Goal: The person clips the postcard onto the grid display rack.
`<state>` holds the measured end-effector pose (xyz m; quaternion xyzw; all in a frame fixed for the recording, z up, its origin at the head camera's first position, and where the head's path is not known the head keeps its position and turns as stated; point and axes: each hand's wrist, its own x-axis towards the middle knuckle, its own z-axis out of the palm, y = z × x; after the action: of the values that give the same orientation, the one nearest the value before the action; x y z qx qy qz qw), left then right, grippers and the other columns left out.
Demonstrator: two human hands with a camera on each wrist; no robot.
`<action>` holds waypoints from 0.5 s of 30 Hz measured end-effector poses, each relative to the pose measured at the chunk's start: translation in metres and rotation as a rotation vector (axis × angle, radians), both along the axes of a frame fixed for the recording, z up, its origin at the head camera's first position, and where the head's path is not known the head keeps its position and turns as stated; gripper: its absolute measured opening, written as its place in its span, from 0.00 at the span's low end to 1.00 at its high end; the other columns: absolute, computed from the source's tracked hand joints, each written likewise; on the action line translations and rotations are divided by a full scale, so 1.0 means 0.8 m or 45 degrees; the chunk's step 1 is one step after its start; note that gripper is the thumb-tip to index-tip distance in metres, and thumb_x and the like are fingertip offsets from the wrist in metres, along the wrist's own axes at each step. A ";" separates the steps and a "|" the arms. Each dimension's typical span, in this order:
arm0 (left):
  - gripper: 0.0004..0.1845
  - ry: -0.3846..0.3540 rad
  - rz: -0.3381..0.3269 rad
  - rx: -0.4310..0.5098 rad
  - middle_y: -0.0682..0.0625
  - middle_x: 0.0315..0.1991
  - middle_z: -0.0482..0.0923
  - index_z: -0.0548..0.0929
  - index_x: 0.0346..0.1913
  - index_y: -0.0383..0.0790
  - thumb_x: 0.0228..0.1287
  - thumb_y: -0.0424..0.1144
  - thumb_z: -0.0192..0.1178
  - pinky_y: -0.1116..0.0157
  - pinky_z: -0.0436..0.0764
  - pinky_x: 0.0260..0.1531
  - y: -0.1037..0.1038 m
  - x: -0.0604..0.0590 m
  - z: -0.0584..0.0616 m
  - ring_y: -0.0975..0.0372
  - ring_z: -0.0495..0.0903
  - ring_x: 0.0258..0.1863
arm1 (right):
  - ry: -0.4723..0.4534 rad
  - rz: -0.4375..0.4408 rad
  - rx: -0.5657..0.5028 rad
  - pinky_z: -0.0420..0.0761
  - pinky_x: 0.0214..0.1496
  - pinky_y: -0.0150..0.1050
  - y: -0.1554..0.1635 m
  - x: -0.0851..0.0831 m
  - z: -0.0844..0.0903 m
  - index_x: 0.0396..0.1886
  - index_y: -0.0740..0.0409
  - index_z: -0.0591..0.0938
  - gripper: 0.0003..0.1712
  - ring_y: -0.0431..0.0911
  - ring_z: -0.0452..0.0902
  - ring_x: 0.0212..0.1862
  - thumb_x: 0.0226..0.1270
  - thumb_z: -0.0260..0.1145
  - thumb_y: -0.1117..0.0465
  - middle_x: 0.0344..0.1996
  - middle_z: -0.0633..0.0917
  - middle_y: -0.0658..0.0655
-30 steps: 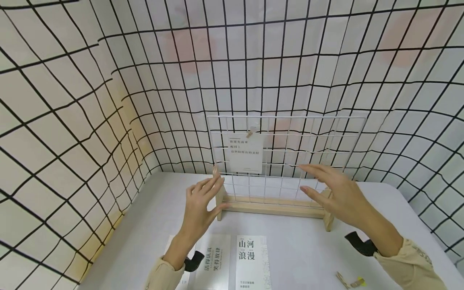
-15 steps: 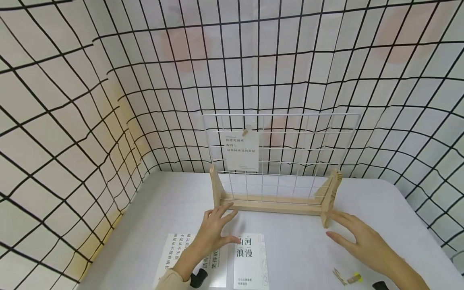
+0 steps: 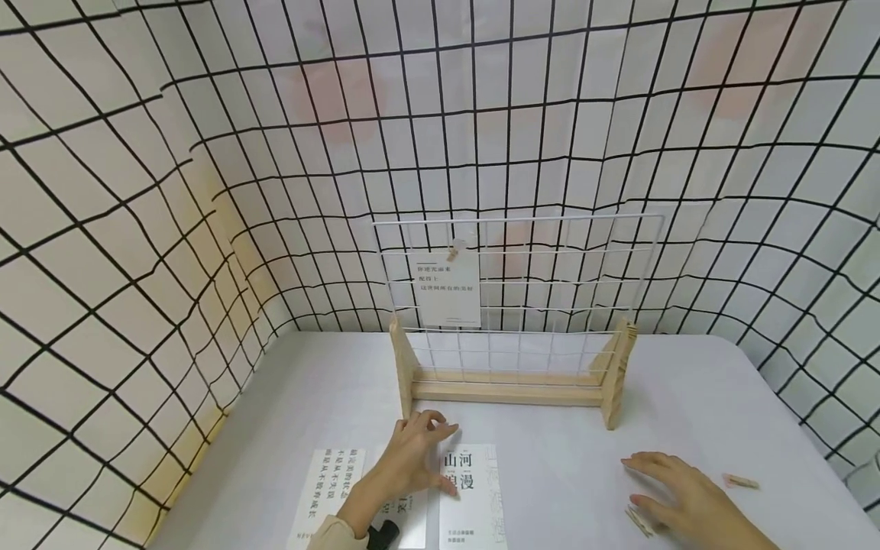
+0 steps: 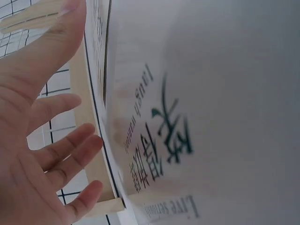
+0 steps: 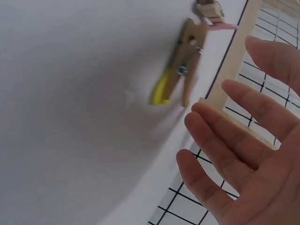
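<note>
My left hand [image 3: 409,458] hovers over the printed cards near the table's front, its fingers spread and loosely bent, holding nothing. Its thumb is over the left edge of the right-hand card [image 3: 477,516]; contact cannot be told. Below the hand lies the middle card [image 4: 157,126], partly hidden by it in the head view. A third card [image 3: 321,489] is to the left. My right hand [image 3: 681,496] is above the small wooden clothespins, fingers apart and slightly bent. One clothespin [image 5: 187,58] has a yellow piece; another [image 5: 212,11] sits beside a pink piece.
Behind the cards stands a white wire grid rack [image 3: 567,283] on a wooden base [image 3: 509,393]. A card [image 3: 448,305] hangs on it from a clothespin [image 3: 452,253]. Black-lined grid walls [image 3: 509,130] enclose the white table [image 3: 550,466].
Both hands have come down and back from the rack, the left to the cards, the right to the clothespins. The rack and its hanging card stay in place.
</note>
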<state>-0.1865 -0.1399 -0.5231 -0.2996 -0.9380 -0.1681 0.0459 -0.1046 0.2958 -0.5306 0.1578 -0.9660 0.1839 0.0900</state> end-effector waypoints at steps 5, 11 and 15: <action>0.50 0.014 0.011 -0.026 0.51 0.58 0.78 0.84 0.63 0.49 0.28 0.64 0.82 0.55 0.72 0.56 -0.001 0.002 0.000 0.58 0.74 0.55 | -0.072 -0.013 0.040 0.85 0.52 0.49 -0.002 0.000 -0.008 0.52 0.48 0.89 0.26 0.54 0.83 0.55 0.58 0.78 0.40 0.56 0.85 0.49; 0.48 0.015 0.026 -0.075 0.52 0.55 0.79 0.86 0.61 0.51 0.28 0.67 0.81 0.54 0.72 0.57 0.002 0.003 -0.002 0.60 0.73 0.52 | -0.119 -0.032 0.049 0.86 0.49 0.45 -0.006 0.005 -0.007 0.45 0.44 0.90 0.19 0.54 0.83 0.53 0.59 0.78 0.42 0.56 0.86 0.50; 0.49 -0.010 0.030 -0.083 0.53 0.55 0.78 0.85 0.62 0.51 0.28 0.67 0.81 0.54 0.71 0.58 0.003 0.003 -0.002 0.61 0.73 0.51 | -0.231 -0.049 0.007 0.86 0.46 0.38 -0.008 0.006 -0.003 0.46 0.42 0.89 0.19 0.55 0.82 0.54 0.61 0.75 0.39 0.58 0.85 0.51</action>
<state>-0.1837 -0.1371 -0.5246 -0.2891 -0.9467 -0.1379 0.0345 -0.0994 0.2894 -0.5330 0.1221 -0.9736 0.1930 0.0051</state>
